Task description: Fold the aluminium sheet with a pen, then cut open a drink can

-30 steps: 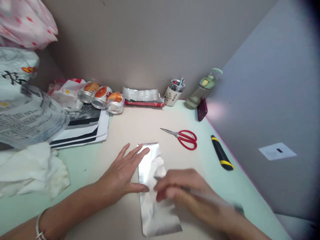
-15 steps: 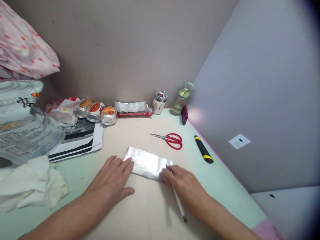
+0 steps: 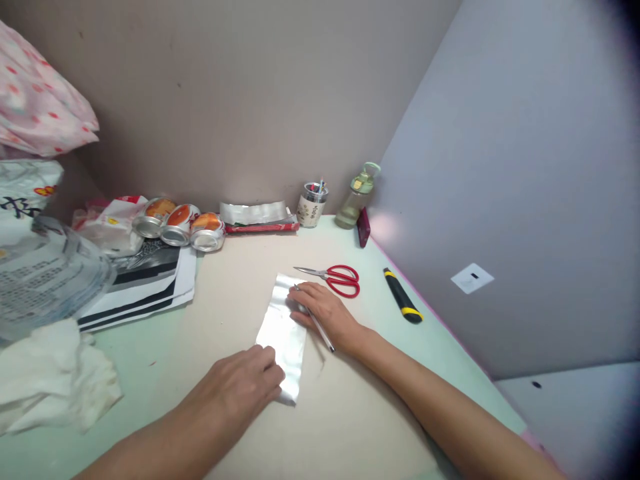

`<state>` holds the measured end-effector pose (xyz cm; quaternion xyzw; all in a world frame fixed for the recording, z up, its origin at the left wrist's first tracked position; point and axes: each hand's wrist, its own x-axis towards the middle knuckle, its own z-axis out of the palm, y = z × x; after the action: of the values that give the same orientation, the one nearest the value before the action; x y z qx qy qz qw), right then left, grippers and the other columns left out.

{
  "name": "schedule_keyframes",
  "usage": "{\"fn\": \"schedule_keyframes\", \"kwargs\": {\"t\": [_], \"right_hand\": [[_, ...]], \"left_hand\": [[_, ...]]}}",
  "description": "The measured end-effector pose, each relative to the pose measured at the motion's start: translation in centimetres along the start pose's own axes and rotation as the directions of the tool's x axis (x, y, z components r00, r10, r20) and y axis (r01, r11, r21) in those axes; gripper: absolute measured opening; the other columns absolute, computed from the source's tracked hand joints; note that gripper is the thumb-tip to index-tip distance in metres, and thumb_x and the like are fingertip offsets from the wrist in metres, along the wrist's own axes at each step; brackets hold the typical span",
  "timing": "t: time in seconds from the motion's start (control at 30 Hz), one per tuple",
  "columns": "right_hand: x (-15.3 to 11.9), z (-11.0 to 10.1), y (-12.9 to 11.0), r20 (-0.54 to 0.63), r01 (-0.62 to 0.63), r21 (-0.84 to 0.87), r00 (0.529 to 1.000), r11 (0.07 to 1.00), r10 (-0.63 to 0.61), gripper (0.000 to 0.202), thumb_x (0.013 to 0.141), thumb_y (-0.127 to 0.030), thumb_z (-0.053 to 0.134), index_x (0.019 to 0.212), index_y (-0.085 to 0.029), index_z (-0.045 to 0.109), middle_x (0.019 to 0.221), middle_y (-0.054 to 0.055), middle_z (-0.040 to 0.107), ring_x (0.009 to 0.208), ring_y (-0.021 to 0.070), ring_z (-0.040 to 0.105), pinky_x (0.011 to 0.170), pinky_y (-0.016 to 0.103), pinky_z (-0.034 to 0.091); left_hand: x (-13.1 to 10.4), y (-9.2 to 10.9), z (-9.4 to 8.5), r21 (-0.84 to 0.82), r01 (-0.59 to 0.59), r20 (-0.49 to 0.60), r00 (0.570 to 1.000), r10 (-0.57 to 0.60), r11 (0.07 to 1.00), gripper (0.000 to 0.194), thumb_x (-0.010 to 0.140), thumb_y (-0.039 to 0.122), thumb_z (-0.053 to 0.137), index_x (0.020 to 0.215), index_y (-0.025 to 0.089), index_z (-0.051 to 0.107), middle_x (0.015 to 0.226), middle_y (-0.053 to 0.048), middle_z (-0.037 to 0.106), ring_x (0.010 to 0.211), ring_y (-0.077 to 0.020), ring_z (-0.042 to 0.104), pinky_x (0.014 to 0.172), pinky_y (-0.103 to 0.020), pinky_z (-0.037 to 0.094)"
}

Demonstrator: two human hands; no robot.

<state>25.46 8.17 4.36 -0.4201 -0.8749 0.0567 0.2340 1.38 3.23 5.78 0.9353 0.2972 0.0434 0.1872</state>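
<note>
1. Both of your bare hands worked at the silvery metal sheet (image 3: 283, 333), which lay lengthwise in front of you on the beige mat (image 3: 235, 293). They were apart, one at each end.

2. Your left hand (image 3: 241, 381) rested over the near end, fingers bent and bunched; whether they pinched the metal could not be told.

3. Your right hand (image 3: 325, 312) closed around a slim pen (image 3: 321, 331) at the far end, the shaft slanting back toward you and to the right.

4. Just beyond your right hand, red-handled scissors (image 3: 333, 275) lay with blades pointing left. Farther right, a black-and-yellow cutter (image 3: 401, 295) sat near the edge of the pale green table (image 3: 145, 357).

5. Along the back, left to right, you had three cans (image 3: 179, 227) on their sides, a curved metal strip (image 3: 255, 213) above a red strip (image 3: 263, 228), an upright cup (image 3: 311, 208) of pens, a green-lidded bottle (image 3: 351, 203) and a dark red object (image 3: 364, 228) beside it.

6. To your left, a crumpled white cloth (image 3: 47, 383) lay near printed papers (image 3: 155, 290) and a printed plastic bag (image 3: 50, 273), below pink dotted fabric (image 3: 43, 107).

7. On the right wall, you faced a white plate (image 3: 471, 279).
</note>
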Motion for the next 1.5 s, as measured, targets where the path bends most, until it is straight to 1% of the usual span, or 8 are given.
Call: {"fn": "schedule_keyframes", "kwargs": {"t": [0.13, 0.27, 0.37, 0.53, 0.63, 0.83, 1.07, 1.5], "right_hand": [[0.6, 1.0, 0.3, -0.028, 0.031, 0.050, 0.999, 0.998, -0.030, 0.029, 0.097, -0.025, 0.061, 0.125, -0.021, 0.057, 0.123, 0.014, 0.066, 0.119, 0.0275, 0.059, 0.101, 0.045, 0.048], [0.5, 1.0, 0.1, -0.060, 0.002, 0.113, 0.998, 0.994, 0.005, 0.030, 0.101, -0.024, 0.053, 0.131, -0.023, 0.055, 0.124, 0.012, 0.068, 0.120, 0.0268, 0.060, 0.102, 0.046, 0.048], [0.4, 0.1, -0.4, -0.094, -0.103, 0.298, 0.986, 0.949, 0.136, 0.031, 0.102, -0.026, 0.050, 0.133, -0.024, 0.056, 0.123, 0.009, 0.069, 0.116, 0.0242, 0.062, 0.100, 0.041, 0.049], [-0.2, -2.8, -1.5, -0.135, -0.326, 0.524, 0.880, 0.787, 0.455, 0.036, 0.105, -0.038, 0.041, 0.107, -0.024, 0.073, 0.089, 0.004, 0.067, 0.088, 0.0197, 0.063, 0.085, 0.034, 0.048], [-1.4, -4.1, -2.5, -0.044, -0.392, 0.636, 0.841, 0.664, 0.539, 0.041, 0.105, -0.041, 0.041, 0.091, -0.024, 0.076, 0.077, 0.002, 0.061, 0.078, 0.0169, 0.059, 0.076, 0.030, 0.046], [-3.5, -3.3, -5.4, 0.270, -0.531, 0.716, 0.809, 0.452, 0.522, 0.013, 0.090, -0.023, 0.060, 0.088, -0.021, 0.072, 0.073, 0.000, 0.063, 0.065, 0.0129, 0.055, 0.059, 0.024, 0.042], [-3.4, -1.2, -6.1, 0.137, -0.436, 0.591, 0.884, 0.679, 0.448, 0.011, 0.082, -0.012, 0.055, 0.074, -0.018, 0.061, 0.073, 0.001, 0.058, 0.067, 0.0132, 0.054, 0.059, 0.024, 0.040], [-3.5, -0.2, -6.2, 0.097, -0.445, 0.530, 0.877, 0.722, 0.470, 0.013, 0.089, -0.016, 0.055, 0.077, -0.020, 0.057, 0.072, 0.000, 0.058, 0.066, 0.0131, 0.053, 0.060, 0.024, 0.041]], "left_hand": [[0.6, -0.9, -0.3, -0.166, 0.107, -0.008, 0.994, -0.110, 0.980, 0.017, 0.093, 0.019, 0.053, 0.107, 0.026, 0.059, 0.111, -0.001, 0.064, 0.080, -0.0153, 0.066, 0.072, -0.027, 0.049], [1.1, -1.8, 0.1, -0.262, 0.167, 0.015, 0.985, -0.169, 0.950, 0.062, 0.085, 0.019, 0.062, 0.142, 0.032, 0.040, 0.160, -0.004, 0.037, 0.115, -0.0214, 0.064, 0.095, -0.031, 0.049], [1.8, -2.1, 0.1, -0.220, 0.184, 0.101, 0.981, -0.165, 0.958, 0.078, 0.082, 0.021, 0.067, 0.150, 0.035, 0.033, 0.165, 0.000, 0.025, 0.140, -0.0257, 0.045, 0.106, -0.034, 0.043], [3.6, -1.8, -0.6, -0.095, 0.241, 0.268, 0.941, -0.208, 0.966, 0.093, 0.072, 0.034, 0.079, 0.152, 0.034, 0.033, 0.167, -0.006, 0.013, 0.122, -0.0335, 0.062, 0.093, -0.041, 0.054], [4.2, -1.4, -0.9, -0.045, 0.256, 0.318, 0.920, -0.229, 0.966, 0.099, 0.069, 0.038, 0.081, 0.154, 0.032, 0.030, 0.167, -0.010, 0.009, 0.117, -0.0365, 0.065, 0.087, -0.045, 0.057], [4.9, -1.0, -1.3, -0.038, 0.313, 0.354, 0.892, -0.280, 0.949, 0.102, 0.067, 0.037, 0.081, 0.155, 0.031, 0.029, 0.166, -0.011, 0.008, 0.110, -0.0363, 0.069, 0.085, -0.045, 0.059], [5.6, -0.6, -1.8, -0.035, 0.367, 0.417, 0.851, -0.320, 0.929, 0.105, 0.065, 0.036, 0.083, 0.155, 0.032, 0.029, 0.167, -0.009, 0.006, 0.113, -0.0350, 0.068, 0.086, -0.048, 0.059], [5.6, -0.4, -2.2, -0.036, 0.329, 0.419, 0.862, -0.285, 0.944, 0.103, 0.069, 0.035, 0.084, 0.155, 0.027, 0.028, 0.166, -0.014, 0.007, 0.118, -0.0378, 0.064, 0.086, -0.048, 0.060]]}}
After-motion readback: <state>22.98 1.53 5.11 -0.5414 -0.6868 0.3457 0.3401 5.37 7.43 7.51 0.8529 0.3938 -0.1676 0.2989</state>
